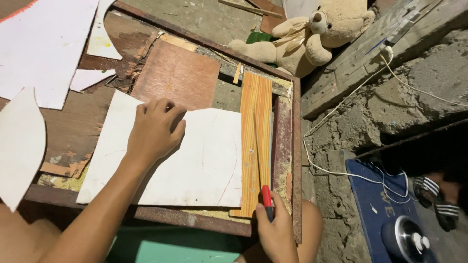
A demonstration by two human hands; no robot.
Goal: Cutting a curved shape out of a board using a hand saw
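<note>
While my left hand (157,127) presses flat, fingers together, on the white board (195,160), my right hand (275,229) is clamped on a red-handled saw (266,199) at the near right. Its thin blade lies along the orange wood strip (256,131), just right of the white board, on the rusty-framed counter (296,160).

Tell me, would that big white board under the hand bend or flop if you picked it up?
The white board probably stays fairly stiff: it lies flat, with clean cut edges, under the left hand. It looks thin, so likely light and a little bendy. Its smooth face might slide on the wooden table, which may be why the hand presses it.
</note>
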